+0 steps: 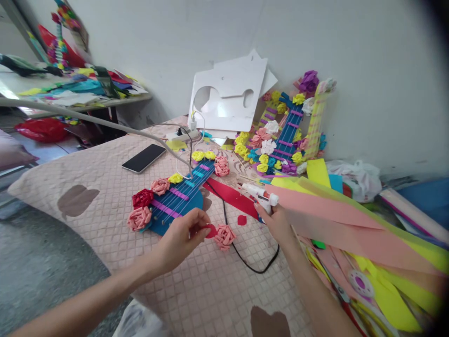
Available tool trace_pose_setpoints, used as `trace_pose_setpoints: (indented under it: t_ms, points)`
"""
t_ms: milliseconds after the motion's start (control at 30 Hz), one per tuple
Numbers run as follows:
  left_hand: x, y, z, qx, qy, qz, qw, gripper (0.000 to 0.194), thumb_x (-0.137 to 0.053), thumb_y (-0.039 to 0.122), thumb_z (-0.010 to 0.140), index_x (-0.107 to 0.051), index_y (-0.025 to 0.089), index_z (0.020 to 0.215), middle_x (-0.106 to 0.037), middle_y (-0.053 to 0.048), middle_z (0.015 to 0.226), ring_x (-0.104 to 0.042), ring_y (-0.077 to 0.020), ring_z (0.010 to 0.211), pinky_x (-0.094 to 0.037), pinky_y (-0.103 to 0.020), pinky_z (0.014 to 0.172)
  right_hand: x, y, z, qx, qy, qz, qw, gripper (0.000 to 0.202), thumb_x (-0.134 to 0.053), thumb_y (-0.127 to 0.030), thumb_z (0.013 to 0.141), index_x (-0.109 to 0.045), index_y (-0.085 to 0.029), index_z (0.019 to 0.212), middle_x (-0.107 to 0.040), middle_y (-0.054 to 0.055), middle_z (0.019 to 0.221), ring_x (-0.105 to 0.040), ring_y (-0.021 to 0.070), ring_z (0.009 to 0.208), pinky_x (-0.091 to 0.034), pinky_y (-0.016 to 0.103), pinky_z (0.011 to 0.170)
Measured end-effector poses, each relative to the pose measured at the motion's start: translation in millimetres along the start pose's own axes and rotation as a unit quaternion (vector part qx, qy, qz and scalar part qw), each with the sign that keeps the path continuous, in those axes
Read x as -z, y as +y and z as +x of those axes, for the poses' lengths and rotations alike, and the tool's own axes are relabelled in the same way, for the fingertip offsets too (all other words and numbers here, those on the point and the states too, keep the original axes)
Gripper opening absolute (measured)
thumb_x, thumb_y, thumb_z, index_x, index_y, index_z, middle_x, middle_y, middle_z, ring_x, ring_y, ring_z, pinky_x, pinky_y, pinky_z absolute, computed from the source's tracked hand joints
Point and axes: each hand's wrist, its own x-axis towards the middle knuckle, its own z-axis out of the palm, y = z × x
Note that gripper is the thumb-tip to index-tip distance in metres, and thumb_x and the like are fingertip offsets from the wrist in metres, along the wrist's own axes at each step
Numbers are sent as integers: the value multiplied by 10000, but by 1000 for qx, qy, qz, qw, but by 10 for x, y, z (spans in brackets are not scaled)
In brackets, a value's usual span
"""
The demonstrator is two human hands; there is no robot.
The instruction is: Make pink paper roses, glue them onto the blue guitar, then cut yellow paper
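My left hand [187, 232] pinches a small red paper piece [211, 230] beside a pink paper flower [225, 236]. A white glue gun [259, 195] is in my right hand [273, 219], its nozzle pointing left. Left of the hands lies a blue guitar-shaped craft [191, 199] with strings and purple strips. Pink, yellow and dark red [142, 198] paper flowers sit along its edge. A red strip [233, 197] and another small red piece [242, 220] rest between the guitar and the glue gun.
A black phone [143, 158] lies at the left, near a white power strip [182, 135]. Finished flowered crafts [286, 133] lean on the wall beside white boards [228, 93]. Crepe paper [336, 220] and scissors [338, 286] cover the right side. A black cord [257, 270] loops across the tablecloth.
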Motion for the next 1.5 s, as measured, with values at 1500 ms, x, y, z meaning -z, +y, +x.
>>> trace_pose_setpoints:
  t_ms: [1500]
  points:
    - [752, -672, -935, 125, 115, 126, 977, 259, -541, 423, 851, -657, 230, 979, -712, -27, 959, -633, -185, 820, -465, -273, 689, -231, -1211, -1084, 20, -326, 83, 942, 15, -528, -231, 852, -532, -216, 856, -492, -30, 719, -458, 128, 644, -384, 243, 586]
